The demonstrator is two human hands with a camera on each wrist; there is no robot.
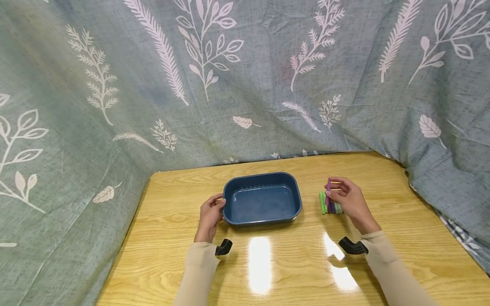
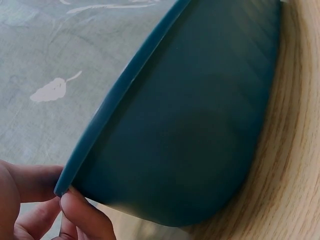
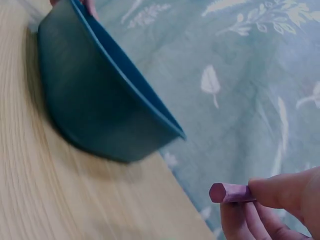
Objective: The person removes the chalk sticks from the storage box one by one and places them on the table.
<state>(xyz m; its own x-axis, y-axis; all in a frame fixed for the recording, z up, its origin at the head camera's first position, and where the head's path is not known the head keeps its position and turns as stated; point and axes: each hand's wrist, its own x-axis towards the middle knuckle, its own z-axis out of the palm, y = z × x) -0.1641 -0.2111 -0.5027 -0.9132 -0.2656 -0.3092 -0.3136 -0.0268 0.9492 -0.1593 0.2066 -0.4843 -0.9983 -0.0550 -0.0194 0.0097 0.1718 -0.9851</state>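
Observation:
A dark blue plastic basin (image 1: 262, 204) with rounded corners stands on the table, its inside bare. At its left end my left hand (image 1: 209, 214) pinches the rim between thumb and fingers, which the left wrist view shows close up. My right hand (image 1: 350, 202) holds a purple six-sided stick (image 3: 232, 193) between thumb and fingertips, to the right of the basin. Beneath that hand, a row of green, purple and dark sticks (image 1: 323, 209) lies side by side on the table, partly hidden by the hand.
The wooden table (image 1: 176, 187) carries bright light reflections near its front. A grey-green curtain (image 1: 245, 85) with white leaf prints hangs behind it and along both sides. Black wrist mounts (image 1: 350, 245) stick out from both sleeves.

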